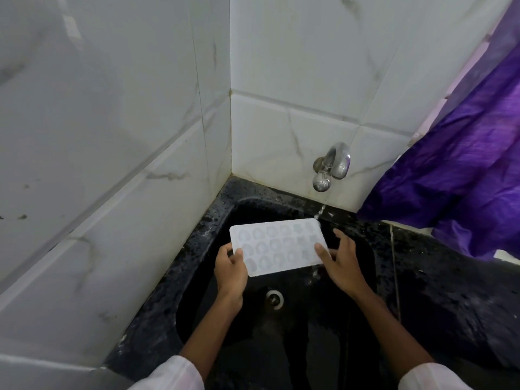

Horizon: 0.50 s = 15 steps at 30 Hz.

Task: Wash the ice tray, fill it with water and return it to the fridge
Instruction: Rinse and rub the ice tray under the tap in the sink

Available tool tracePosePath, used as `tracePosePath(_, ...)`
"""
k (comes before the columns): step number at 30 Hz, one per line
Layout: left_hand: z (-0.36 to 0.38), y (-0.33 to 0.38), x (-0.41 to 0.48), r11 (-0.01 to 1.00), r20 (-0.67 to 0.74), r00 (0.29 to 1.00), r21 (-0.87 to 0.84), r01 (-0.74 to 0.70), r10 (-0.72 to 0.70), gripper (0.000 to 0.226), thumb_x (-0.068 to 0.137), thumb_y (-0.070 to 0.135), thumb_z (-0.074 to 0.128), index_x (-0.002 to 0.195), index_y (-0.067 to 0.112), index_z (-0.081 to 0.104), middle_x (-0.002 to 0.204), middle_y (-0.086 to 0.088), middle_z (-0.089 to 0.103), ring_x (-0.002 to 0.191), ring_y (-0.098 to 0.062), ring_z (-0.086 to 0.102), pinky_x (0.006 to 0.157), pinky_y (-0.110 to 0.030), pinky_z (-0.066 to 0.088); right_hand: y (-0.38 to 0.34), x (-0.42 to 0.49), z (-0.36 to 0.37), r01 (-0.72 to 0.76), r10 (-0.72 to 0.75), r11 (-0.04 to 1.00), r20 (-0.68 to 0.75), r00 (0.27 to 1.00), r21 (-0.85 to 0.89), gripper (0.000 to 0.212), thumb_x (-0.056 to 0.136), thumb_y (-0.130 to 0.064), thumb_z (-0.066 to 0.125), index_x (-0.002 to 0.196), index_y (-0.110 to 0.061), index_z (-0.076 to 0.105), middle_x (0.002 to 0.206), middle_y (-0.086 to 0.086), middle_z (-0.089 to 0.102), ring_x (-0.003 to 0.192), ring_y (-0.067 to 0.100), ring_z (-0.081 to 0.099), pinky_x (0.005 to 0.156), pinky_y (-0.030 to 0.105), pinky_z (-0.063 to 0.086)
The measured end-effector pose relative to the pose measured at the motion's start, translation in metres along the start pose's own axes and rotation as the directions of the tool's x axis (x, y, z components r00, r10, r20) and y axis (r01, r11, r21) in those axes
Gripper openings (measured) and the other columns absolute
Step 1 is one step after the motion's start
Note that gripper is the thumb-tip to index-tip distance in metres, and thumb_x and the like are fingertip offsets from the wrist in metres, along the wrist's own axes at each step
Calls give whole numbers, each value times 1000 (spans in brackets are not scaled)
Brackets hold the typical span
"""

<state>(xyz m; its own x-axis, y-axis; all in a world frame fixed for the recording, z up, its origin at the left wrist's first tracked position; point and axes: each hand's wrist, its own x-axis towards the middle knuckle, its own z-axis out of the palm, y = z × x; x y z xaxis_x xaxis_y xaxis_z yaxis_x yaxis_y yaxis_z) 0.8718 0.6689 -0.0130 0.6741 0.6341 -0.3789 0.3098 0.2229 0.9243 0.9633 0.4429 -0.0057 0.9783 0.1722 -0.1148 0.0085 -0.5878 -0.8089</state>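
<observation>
A white ice tray [278, 244] with several shaped pockets is held level over the black sink [213, 220]. My left hand [231, 270] grips its near left corner, thumb on top. My right hand [339, 258] holds the right end, thumb on the rim and fingers spread behind it. A thin stream of water [320, 211] runs from the chrome tap [332, 164] on the wall and lands at the tray's far right corner. Water drips off below the tray's right end.
The sink's drain [275, 298] lies below the tray. White marble-pattern tiles [112, 136] form the corner on the left and behind. A purple cloth [464, 164] hangs at the right over the black speckled counter [436, 277].
</observation>
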Motion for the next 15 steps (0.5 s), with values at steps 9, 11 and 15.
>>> tracePosePath(9, -47, -24, 0, 938, 218, 951, 222, -267, 220, 11, 102, 14, 51, 108, 19, 59, 104, 2, 71, 95, -14, 71, 76, -33, 59, 39, -16, 19, -140, 138, 987, 25, 990, 83, 6, 94, -24, 65, 92, -20, 68, 88, -1, 72, 86, 18, 70, 80, 37, 59)
tracePosePath(11, -51, -28, 5, 882, 234, 924, 300, -363, 301, 11, 100, 12, 55, 106, 17, 63, 102, 5, 72, 95, -11, 70, 81, -38, 59, 40, -24, 19, -129, 131, 985, -10, 991, 112, 13, 91, -18, 68, 78, -17, 65, 81, 3, 71, 79, 20, 70, 72, 28, 60)
tracePosePath(15, -54, -30, 8, 798, 242, 873, 356, -486, 424, 14, 96, 8, 61, 105, 15, 70, 96, 12, 74, 90, -1, 69, 82, -34, 58, 35, -30, 13, -63, 73, 994, -104, 992, 94, 27, 86, -15, 73, 66, -24, 58, 72, -5, 69, 72, 3, 67, 68, 16, 49)
